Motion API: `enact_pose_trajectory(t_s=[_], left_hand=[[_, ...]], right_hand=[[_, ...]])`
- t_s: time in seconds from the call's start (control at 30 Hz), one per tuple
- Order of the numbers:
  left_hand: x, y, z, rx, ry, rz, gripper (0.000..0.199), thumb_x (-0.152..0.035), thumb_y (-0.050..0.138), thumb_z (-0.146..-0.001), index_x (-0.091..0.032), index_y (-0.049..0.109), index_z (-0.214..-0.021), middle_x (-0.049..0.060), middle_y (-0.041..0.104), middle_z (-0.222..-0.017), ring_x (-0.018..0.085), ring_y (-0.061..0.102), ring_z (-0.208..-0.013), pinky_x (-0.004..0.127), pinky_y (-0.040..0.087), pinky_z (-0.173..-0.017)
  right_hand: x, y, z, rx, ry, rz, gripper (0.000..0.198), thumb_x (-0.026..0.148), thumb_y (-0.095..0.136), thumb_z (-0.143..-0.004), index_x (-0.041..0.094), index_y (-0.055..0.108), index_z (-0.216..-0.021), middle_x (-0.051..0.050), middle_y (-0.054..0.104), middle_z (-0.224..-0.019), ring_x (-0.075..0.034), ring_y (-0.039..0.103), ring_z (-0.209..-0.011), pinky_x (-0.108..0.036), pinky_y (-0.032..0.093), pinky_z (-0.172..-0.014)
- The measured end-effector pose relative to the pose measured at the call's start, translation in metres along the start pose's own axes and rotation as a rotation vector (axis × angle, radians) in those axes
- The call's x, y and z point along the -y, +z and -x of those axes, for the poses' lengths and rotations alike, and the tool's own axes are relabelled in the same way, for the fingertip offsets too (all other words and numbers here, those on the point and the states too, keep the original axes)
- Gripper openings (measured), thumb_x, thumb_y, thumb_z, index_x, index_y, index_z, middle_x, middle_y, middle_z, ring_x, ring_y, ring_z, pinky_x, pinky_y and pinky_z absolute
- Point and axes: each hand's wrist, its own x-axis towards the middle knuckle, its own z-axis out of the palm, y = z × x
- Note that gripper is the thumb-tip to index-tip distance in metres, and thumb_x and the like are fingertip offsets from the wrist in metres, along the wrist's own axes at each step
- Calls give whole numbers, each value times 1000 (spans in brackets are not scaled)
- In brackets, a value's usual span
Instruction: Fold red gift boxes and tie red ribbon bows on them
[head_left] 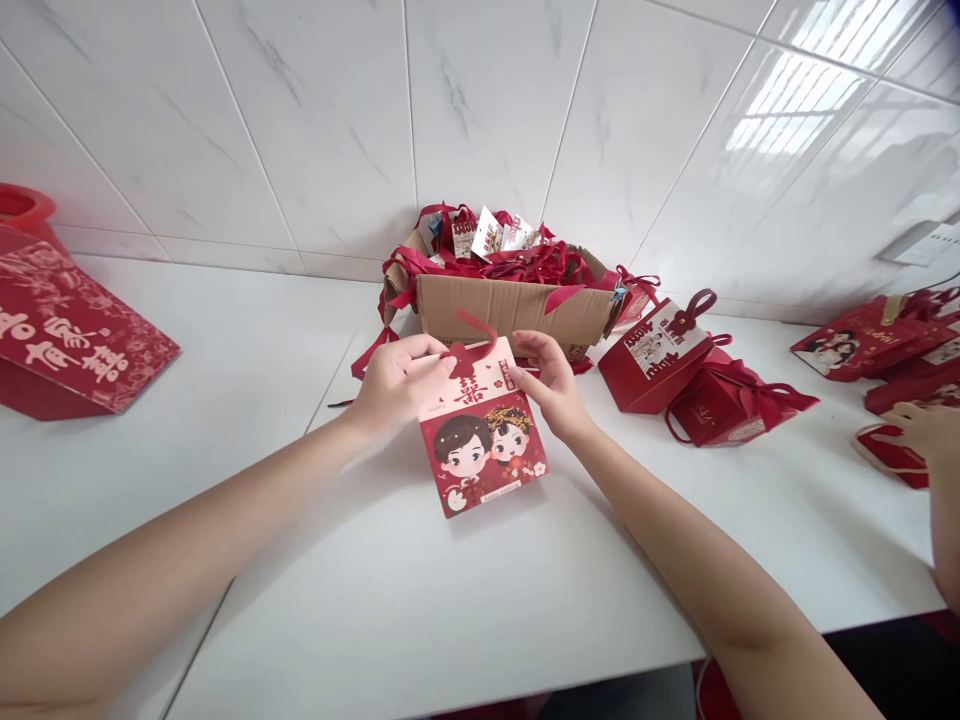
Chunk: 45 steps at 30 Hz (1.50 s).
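Note:
A red and cream gift box printed with two cartoon figures and Chinese characters is held up over the white table in front of me. My left hand pinches its upper left edge, near the dark red flap and a curled red strap at the top. On the other side, my right hand has its thumb against the upper right edge, the fingers curled behind it. Part of the right fingertips' contact is hidden by the box.
Behind stands a cardboard carton heaped with red ribbons and tags. Red gift boxes sit to its right, with more red bags farther right. A large red box stands left. Another person's hand touches a red bag at far right.

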Motion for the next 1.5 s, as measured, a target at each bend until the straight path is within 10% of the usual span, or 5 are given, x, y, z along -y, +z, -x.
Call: enact_pose_trajectory(t_s=[0.33, 0.67, 0.97, 1.27, 1.5], left_hand=[[1, 4, 5, -29, 638, -408, 17, -26, 54, -83, -22, 70, -79, 5, 74, -79, 17, 67, -74, 28, 52, -71], [32, 5, 9, 358, 590, -440, 13, -25, 61, -83, -26, 73, -87, 7, 76, -98, 24, 69, -104, 42, 56, -94], [57, 12, 9, 418, 532, -439, 13, -29, 64, -83, -28, 76, -89, 5, 76, -103, 24, 67, -109, 44, 54, -98], [70, 12, 7, 341, 591, -402, 12, -25, 68, -79, -26, 76, -88, 5, 77, -99, 25, 68, -109, 41, 55, -99], [73, 14, 5, 55, 1146, -592, 10, -19, 65, -82, -21, 71, -89, 1, 78, -89, 19, 73, -92, 28, 62, -81]], right_hand=[[41, 12, 16, 79, -255, 121, 35, 44, 60, -85, 24, 53, -113, -8, 65, -99, -23, 63, -96, -43, 47, -93], [47, 25, 22, -113, -221, 63, 22, 32, 60, -84, 26, 48, -102, -2, 60, -83, -16, 59, -78, -34, 50, -76], [40, -14, 1, 583, 91, 121, 22, 16, 52, -81, 18, 71, -92, 0, 66, -66, -13, 58, -59, -31, 51, -64], [42, -19, -2, 197, -372, 438, 16, 17, 67, -80, 27, 76, -88, -2, 77, -90, -24, 72, -93, -42, 54, -86], [33, -13, 0, -104, -541, 422, 15, 15, 67, -82, 27, 75, -85, -1, 77, -85, -23, 73, -91, -38, 53, -82]])
